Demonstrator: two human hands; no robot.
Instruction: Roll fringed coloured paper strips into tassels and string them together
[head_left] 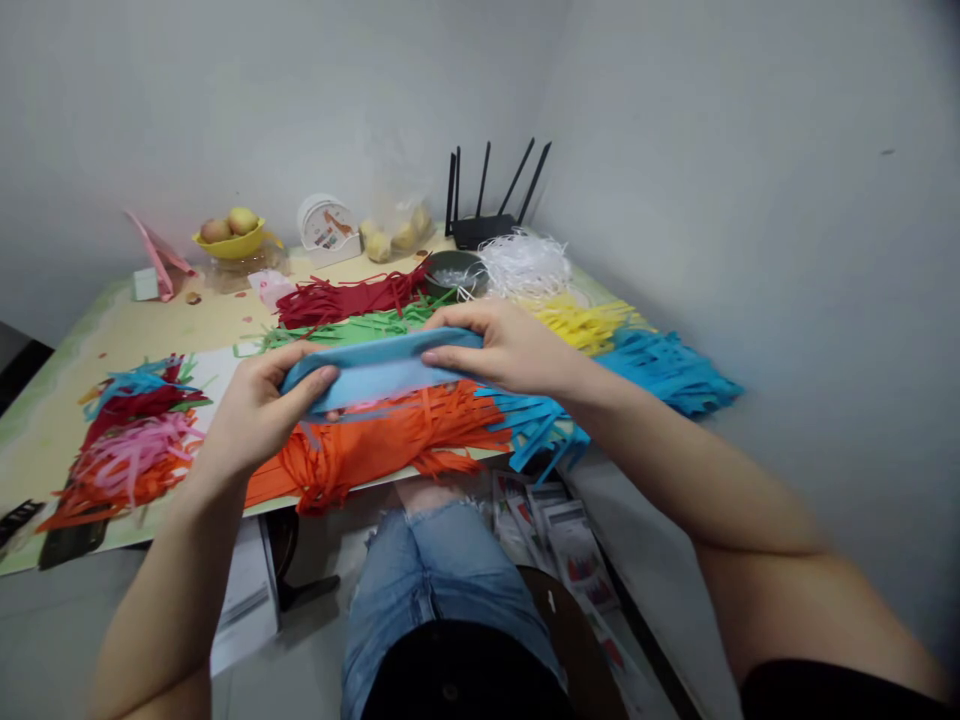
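Between my two hands a light blue sheet [375, 372], folded or rolled lengthwise, is stretched out level above the table; whether it is paper or cloth I cannot tell. My left hand [274, 395] pinches its left end with the thumb in front. At the right end my right hand [502, 345] grips it, thumb along the near side and fingers over the top edge. Just below lies a pile of orange fringed strips [375, 440]. Blue fringed strips [667, 370] are to the right of my right hand, with yellow strips [585, 322] behind them.
Red strips [352, 298], green strips [360, 328] and white strings [529, 265] lie farther back. Mixed coloured strips [135, 440] are at the left. A black router [484, 230], a yellow fruit bowl [232, 243] and a coaster holder [330, 235] stand along the wall.
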